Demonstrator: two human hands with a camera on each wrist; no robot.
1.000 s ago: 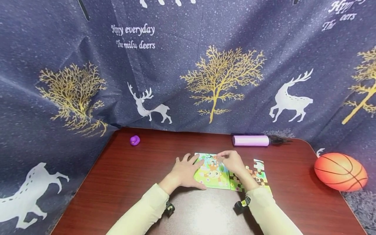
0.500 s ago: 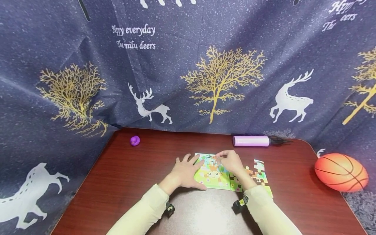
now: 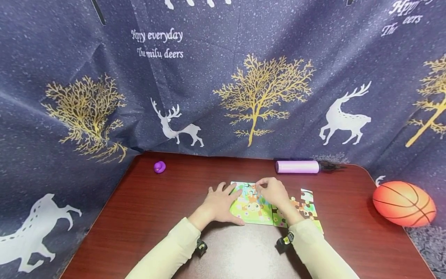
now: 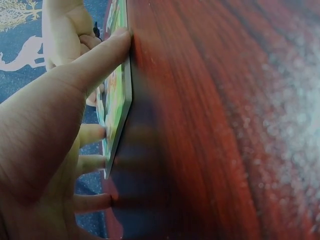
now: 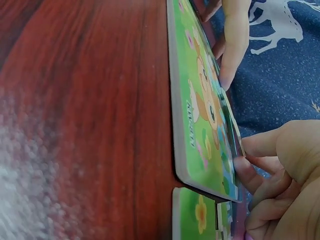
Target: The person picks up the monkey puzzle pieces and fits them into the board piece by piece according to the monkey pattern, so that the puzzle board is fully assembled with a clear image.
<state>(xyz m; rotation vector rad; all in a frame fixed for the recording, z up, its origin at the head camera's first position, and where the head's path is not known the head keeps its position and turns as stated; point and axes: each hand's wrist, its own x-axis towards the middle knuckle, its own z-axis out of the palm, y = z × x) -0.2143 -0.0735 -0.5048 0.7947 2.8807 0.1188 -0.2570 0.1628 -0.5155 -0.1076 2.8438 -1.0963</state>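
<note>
A jigsaw puzzle board (image 3: 256, 217) with a cartoon monkey on green lies flat on the table. My left hand (image 3: 217, 204) spreads over its left side, with straight fingers resting on the board and the thumb at its near edge. The left thumb (image 4: 107, 55) shows along that edge in the left wrist view. Above the board's upper part, my right hand (image 3: 274, 191) pinches a puzzle piece (image 5: 234, 120) between thumb and forefinger. This piece is tilted against the board's surface in the right wrist view. From the head view, the fingers hide most of it.
Several loose puzzle pieces (image 3: 307, 196) lie to the right, partly under the right forearm. A pink-purple hand pump (image 3: 297, 167) lies at the back. A purple rubber duck (image 3: 160, 167) sits at back left, an orange basketball (image 3: 404, 204) at the right edge of the table (image 3: 146, 217).
My right hand has shifted very slightly left over the board's upper part, still pinching the puzzle piece. The left hand has stayed in place.
</note>
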